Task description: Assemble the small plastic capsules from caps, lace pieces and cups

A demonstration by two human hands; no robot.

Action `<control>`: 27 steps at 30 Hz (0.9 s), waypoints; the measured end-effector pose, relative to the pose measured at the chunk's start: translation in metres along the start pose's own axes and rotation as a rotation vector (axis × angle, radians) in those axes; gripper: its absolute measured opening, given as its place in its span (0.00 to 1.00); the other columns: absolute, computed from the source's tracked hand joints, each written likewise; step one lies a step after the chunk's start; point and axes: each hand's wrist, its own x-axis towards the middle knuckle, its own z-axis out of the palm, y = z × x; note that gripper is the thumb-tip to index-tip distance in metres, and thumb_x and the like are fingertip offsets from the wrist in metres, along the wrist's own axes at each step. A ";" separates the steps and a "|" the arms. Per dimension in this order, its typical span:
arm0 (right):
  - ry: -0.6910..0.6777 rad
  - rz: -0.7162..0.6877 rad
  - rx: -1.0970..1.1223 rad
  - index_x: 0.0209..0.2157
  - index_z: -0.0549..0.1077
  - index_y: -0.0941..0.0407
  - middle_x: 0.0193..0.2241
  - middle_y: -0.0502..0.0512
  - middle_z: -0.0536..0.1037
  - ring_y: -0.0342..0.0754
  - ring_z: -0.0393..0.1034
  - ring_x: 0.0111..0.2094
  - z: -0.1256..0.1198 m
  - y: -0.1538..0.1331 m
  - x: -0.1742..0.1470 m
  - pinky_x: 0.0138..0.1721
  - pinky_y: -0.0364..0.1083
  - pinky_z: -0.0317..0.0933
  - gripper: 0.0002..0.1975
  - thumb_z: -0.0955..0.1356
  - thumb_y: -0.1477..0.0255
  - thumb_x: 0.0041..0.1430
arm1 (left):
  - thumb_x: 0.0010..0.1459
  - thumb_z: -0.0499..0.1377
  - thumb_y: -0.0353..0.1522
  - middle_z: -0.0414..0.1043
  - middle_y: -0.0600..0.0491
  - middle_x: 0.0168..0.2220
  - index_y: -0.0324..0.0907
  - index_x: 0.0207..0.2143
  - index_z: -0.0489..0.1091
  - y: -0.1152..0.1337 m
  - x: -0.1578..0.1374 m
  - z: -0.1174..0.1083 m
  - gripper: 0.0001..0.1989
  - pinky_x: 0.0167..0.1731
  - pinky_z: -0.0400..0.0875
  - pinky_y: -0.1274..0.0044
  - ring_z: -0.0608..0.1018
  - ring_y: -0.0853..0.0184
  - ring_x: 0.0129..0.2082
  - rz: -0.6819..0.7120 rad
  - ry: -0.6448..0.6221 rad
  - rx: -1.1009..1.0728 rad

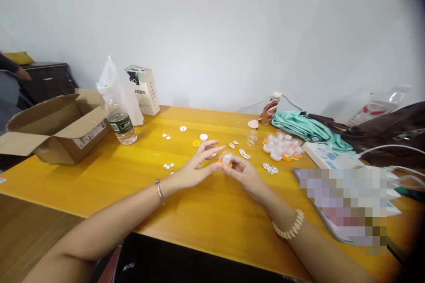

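Note:
Between the thumb and fingers of my right hand (244, 172) is a small orange piece with a clear dome (226, 159). My left hand (201, 161) is beside it with its fingers stretched out and apart. Its thumb tip reaches the near side of the piece; whether it presses on it I cannot tell. Just beyond the left fingers are a yellow disc (196, 143) and a white disc (203, 137). White cut-out shapes (245, 154) lie past my right hand. A cluster of similar clear-and-orange pieces (282, 147) sits farther right.
An open cardboard box (63, 130), a water bottle (122, 126) and a paper bag (148, 93) stand left. Small white pieces (168, 166) lie mid-table. To the right are a drink bottle (270, 109), teal cloth (307, 127) and a tablet (341, 208). Another person's hand (24, 74) shows far left.

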 end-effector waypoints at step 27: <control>0.704 0.305 -1.610 0.37 0.71 0.56 0.37 0.62 0.65 0.61 0.56 0.43 -0.125 0.031 0.004 0.39 0.53 0.51 0.22 0.65 0.56 0.43 | 0.52 0.50 0.28 0.67 0.43 0.45 0.36 0.45 0.67 -0.092 -0.002 -0.150 0.18 0.45 0.63 0.73 0.71 0.60 0.44 -0.500 0.189 1.169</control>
